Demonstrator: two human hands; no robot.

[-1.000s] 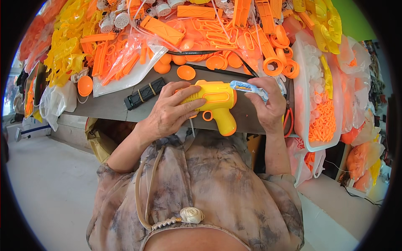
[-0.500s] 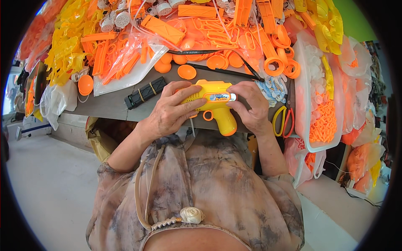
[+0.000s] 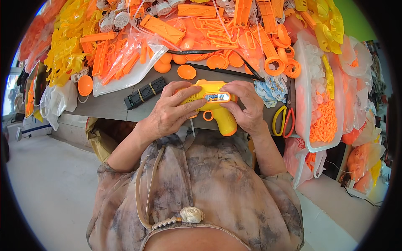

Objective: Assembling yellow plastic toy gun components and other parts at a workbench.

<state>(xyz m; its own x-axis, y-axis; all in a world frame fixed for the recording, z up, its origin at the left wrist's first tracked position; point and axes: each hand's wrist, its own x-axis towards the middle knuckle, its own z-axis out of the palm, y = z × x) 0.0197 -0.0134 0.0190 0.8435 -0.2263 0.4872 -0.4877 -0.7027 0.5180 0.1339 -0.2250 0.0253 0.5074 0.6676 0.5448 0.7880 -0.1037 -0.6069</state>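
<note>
A yellow toy bubble gun [image 3: 226, 119] with an orange trigger ring is held up at the near edge of the table. My left hand [image 3: 172, 106] wraps round its left end, fingers lying across the side. At the other end, my right hand [image 3: 247, 104] grips the gun's back above the handle, thumb and fingertips on the small printed sticker [image 3: 217, 97]. That sticker sits in an oval recess on the gun's side. To the right lies a pile of blue and white stickers [image 3: 270, 92]. Where the left palm meets the gun is hidden.
Orange plastic parts [image 3: 217, 33] and yellow shells [image 3: 67, 50] heap across the back. A black rubber-banded block [image 3: 145, 93] and an orange cup [image 3: 186, 71] lie left of the gun. Scissors [image 3: 289, 119] and a clear bin [image 3: 312, 144] of small parts stand right.
My right hand has moved left along the sticker, which now lies flatter in the recess and shows more of its print. My left hand and the gun have barely moved.
</note>
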